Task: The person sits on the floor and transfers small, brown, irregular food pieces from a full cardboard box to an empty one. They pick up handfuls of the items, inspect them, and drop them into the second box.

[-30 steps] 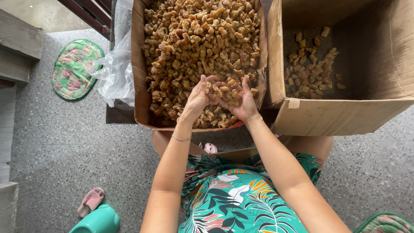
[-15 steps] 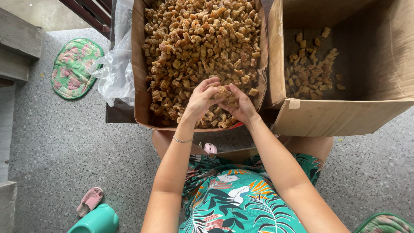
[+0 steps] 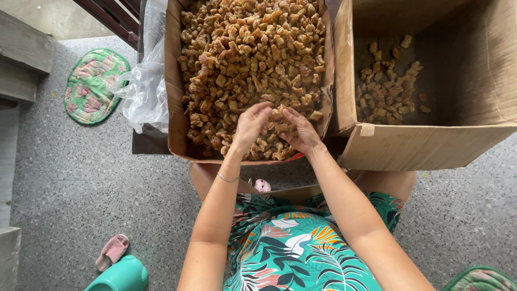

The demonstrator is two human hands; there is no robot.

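Speckled grey floor (image 3: 81, 178) fills the lower and left parts of the head view, with a green quilted mat (image 3: 94, 83) lying at the upper left and a pink slipper (image 3: 111, 251) beside a teal plastic jug (image 3: 119, 276) at the lower left. At top centre stands an open cardboard box (image 3: 175, 129) heaped with golden-brown fried pieces (image 3: 253, 48), a clear plastic bag (image 3: 146, 81) bunched against its left wall. Just right of it sits a second, larger cardboard box (image 3: 431, 145) with only a small pile of the same pieces (image 3: 390, 89) on its bottom. Both hands meet over the near edge of the heap: the left hand (image 3: 250, 126) and right hand (image 3: 301, 133) are cupped together, fingers curled loosely round a clump of pieces between them. A thin bracelet (image 3: 227, 177) circles the left wrist. A leaf-patterned green dress (image 3: 301, 253) fills the bottom centre.
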